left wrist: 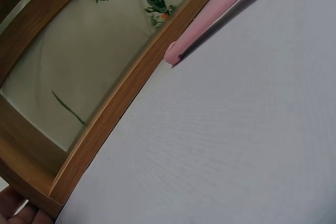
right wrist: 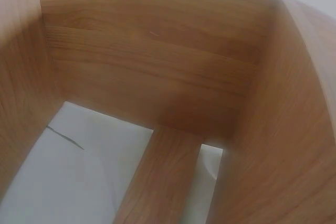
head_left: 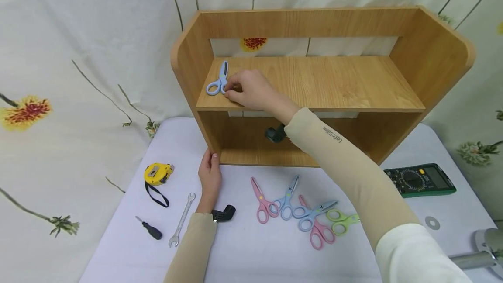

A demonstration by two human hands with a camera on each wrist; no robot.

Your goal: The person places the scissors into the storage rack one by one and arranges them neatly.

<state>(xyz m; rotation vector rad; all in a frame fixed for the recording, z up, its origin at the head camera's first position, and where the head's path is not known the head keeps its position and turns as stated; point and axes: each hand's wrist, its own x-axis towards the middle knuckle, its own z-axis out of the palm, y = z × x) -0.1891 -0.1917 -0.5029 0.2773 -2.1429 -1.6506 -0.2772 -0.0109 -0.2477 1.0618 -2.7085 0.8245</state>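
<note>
Blue scissors (head_left: 223, 78) sit pinched in the nearly closed right hand (head_left: 253, 90).

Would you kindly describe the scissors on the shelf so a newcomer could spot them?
Find the wooden shelf unit on the white table. In the head view, at the left end of its upper board are light blue scissors, blades pointing to the back. They are the only pair up there; the other scissors lie on the table in front.
</note>
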